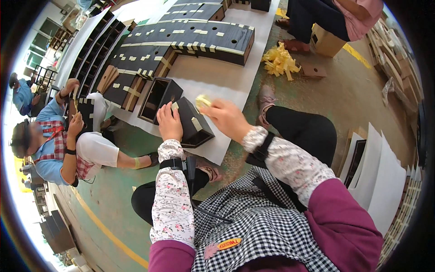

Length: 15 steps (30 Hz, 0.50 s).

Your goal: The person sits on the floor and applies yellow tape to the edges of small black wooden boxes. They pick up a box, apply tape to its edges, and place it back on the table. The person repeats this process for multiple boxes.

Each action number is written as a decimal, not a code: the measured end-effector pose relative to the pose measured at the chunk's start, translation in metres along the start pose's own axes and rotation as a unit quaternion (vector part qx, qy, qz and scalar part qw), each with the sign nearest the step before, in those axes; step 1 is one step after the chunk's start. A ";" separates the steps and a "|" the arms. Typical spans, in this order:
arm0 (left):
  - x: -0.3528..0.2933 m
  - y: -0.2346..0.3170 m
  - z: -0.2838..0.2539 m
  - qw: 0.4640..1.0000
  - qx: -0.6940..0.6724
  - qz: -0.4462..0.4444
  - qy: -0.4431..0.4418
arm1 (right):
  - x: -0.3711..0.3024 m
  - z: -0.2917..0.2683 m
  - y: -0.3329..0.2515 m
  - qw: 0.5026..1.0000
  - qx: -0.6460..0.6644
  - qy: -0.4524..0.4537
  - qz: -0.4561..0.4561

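Observation:
A black wooden box [192,124] stands in front of me on white sheeting, with pale tape on its top and open at its near end. My left hand [170,123] rests on the box's left side, fingers spread over its upper edge. Just above the box's right side, my right hand [225,117] is closed on a crumpled wad of pale yellow tape [203,102], blurred by motion. A second black box [168,86], its open side showing a hollow inside, touches the first on its far left.
Taped black boxes [199,34] fill the far sheeting [208,68]. A tape heap [279,60] and a wooden piece [313,71] lie on the floor at right. A seated person [59,140] handles a tape strip at left; another [337,18] sits far right. White panels [378,172] lean at right.

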<state>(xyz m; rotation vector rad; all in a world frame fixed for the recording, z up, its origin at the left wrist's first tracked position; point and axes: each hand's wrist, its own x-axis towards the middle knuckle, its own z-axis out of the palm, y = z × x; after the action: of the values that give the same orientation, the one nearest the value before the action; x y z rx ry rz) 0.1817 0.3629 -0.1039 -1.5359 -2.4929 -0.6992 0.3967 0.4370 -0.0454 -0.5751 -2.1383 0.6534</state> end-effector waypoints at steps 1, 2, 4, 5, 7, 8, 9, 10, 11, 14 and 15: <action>0.001 -0.002 0.000 1.000 -0.001 0.005 0.001 | 0.013 0.011 0.001 0.999 -0.022 0.004 -0.045; 0.001 -0.003 0.000 1.000 -0.002 0.010 0.002 | 0.011 0.021 0.003 0.994 -0.065 -0.052 -0.073; 0.003 0.000 -0.004 1.000 -0.010 0.001 -0.016 | 0.009 0.044 0.008 0.968 -0.150 -0.156 -0.130; 0.004 0.003 -0.006 1.000 -0.011 -0.005 -0.026 | 0.004 0.047 0.010 0.966 -0.151 -0.142 -0.156; 0.002 0.004 -0.008 0.999 -0.006 -0.014 -0.040 | 0.000 0.037 0.013 0.966 -0.138 -0.155 -0.154; 0.004 0.002 -0.008 0.999 -0.006 -0.011 -0.040 | -0.001 0.036 0.014 0.965 -0.138 -0.169 -0.146; 0.005 0.002 -0.008 0.999 -0.008 -0.009 -0.040 | -0.002 0.030 0.012 0.964 -0.131 -0.183 -0.137; 0.005 0.002 -0.008 0.999 -0.010 -0.006 -0.040 | -0.004 0.024 0.007 0.964 -0.125 -0.197 -0.129; 0.004 0.002 -0.008 0.999 -0.010 -0.011 -0.043 | -0.006 0.019 0.004 0.963 -0.118 -0.211 -0.120; 0.004 0.005 -0.011 0.999 -0.008 -0.012 -0.049 | -0.017 0.010 -0.001 0.973 -0.082 -0.189 -0.104; 0.004 0.006 -0.012 0.999 -0.006 -0.008 -0.048 | -0.019 0.005 -0.004 0.972 -0.072 -0.206 -0.091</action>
<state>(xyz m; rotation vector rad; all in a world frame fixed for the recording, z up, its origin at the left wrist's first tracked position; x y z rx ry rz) 0.1831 0.3633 -0.0902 -1.5931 -2.5764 -0.6591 0.4026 0.4210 -0.0567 -0.3320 -2.6072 0.5537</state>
